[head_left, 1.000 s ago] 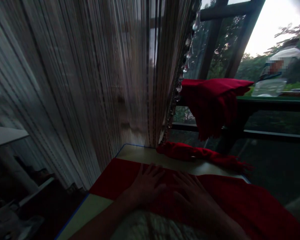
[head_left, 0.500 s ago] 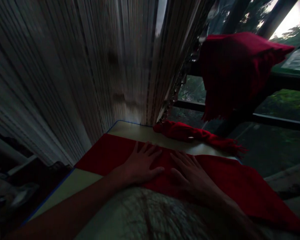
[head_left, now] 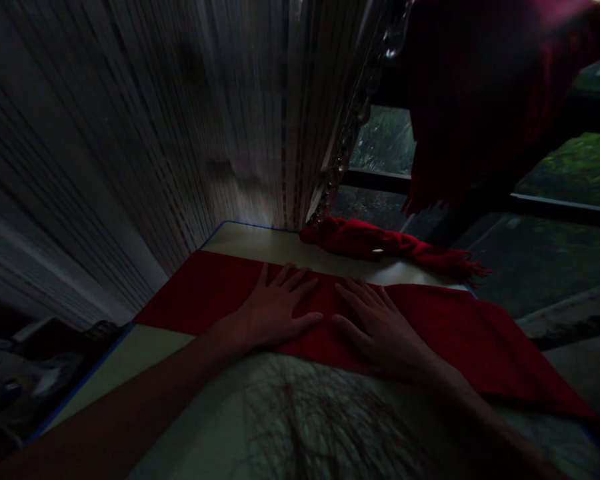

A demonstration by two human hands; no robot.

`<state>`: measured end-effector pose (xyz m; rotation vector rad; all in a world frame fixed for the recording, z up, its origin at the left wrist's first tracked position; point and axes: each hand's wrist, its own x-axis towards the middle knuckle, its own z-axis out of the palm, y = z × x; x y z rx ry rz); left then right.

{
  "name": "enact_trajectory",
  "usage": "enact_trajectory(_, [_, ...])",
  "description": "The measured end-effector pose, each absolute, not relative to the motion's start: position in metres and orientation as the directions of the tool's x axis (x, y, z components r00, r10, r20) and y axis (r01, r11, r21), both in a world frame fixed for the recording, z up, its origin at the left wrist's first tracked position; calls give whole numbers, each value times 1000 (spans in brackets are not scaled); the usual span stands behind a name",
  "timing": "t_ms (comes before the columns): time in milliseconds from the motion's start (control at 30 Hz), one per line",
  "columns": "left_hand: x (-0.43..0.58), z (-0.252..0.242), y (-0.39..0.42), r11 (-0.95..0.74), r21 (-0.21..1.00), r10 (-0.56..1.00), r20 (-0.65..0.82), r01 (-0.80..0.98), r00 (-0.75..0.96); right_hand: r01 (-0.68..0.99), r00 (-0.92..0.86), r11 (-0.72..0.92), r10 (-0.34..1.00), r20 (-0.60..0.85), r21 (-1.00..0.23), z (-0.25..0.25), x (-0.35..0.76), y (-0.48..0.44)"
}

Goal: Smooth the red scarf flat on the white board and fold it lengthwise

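Note:
A long strip of red cloth (head_left: 180, 293) lies flat across a pale table (head_left: 155, 360) with a blue edge. My left hand (head_left: 277, 310) presses palm down on the middle of the cloth, fingers spread. Just to its right, my right hand (head_left: 375, 323) also rests flat on the cloth, fingers apart. A small gap of red cloth shows between the two thumbs. The cloth's right end reaches to the table's right side, and its surface looks mostly smooth.
A bunched red fringed scarf (head_left: 380, 243) lies along the table's far edge. More red fringed cloth (head_left: 470, 113) hangs before the window at upper right. A striped curtain (head_left: 250, 133) rises behind the table. Dark clutter (head_left: 25, 380) sits at lower left.
The camera view has tilted down, so the hanging cloth sits higher in the picture. Both hands stay flat on the cloth in nearly the same place.

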<state>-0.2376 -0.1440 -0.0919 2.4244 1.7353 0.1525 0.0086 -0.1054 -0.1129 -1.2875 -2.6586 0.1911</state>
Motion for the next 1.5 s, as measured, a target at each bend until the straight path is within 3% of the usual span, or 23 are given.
enact_trajectory(900, [-239,-93,-143,-309,184,948,-17,933,317,772,-597,601,797,90,-205,-108,6,-108])
enact_trajectory(1300, [-235,-96,-142,-332,186,943,70,925,325,755,-610,625,781,135,-201,-113,1,-108])
enact_trajectory(1500, [-231,-96,-142,-331,172,943,30,928,331,746,-615,634,773,154,-203,-116,2,-107])
